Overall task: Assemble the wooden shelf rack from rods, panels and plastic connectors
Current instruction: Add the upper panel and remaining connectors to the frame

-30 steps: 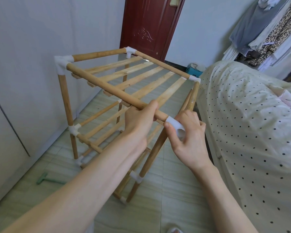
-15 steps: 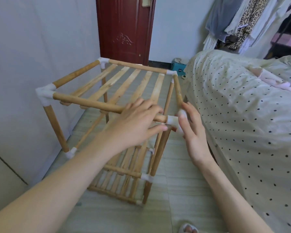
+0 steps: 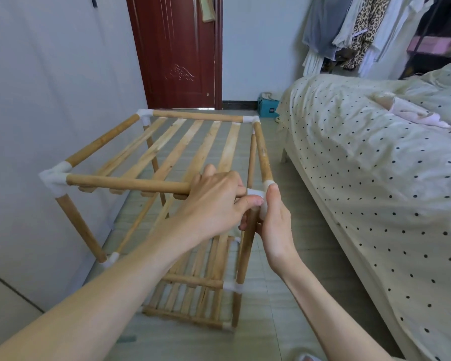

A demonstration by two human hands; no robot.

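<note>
Pale floor tiles [image 3: 274,321] run between a white wall and a bed [image 3: 375,178] under a dotted cover, with a dark red door [image 3: 177,53] and hanging clothes [image 3: 354,29] at the far end of the room. On the tiles stands the wooden shelf rack [image 3: 167,162], upright, its top tier of slats [image 3: 201,149] framed by rods and white plastic connectors. At its near right corner the left hand [image 3: 214,201] curls over the end of the front top rod [image 3: 125,184], gripping it just beside the corner connector [image 3: 257,195]. The right hand [image 3: 274,222] wraps that connector and the head of the upright leg [image 3: 245,256] below it, thumb pointing up along the side rod. Lower slatted tiers show beneath the arms. A small blue box [image 3: 268,108] sits on the floor by the foot of the bed; its contents cannot be made out.
</note>
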